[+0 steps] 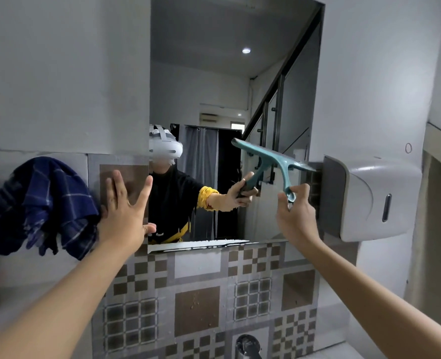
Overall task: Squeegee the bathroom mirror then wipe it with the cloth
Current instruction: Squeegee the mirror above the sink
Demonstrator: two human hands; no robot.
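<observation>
- Head view: you are in the squeegee step. Your right hand [295,213] pinches the handle end of the teal plastic squeegee [273,161], its blade at the tall wall mirror [214,73], right side.
- Your left hand [122,203] is spread wide, flat on the brown wall tile [126,172] beside the mirror.
- The dark blue checked cloth [40,203] hangs left, untouched; next you probably need a firmer grip and a steady stroke.

You had no readable text, label, brand or number anywhere in this view; the dispenser [369,198] at the right of the frame showed no legible marking.
</observation>
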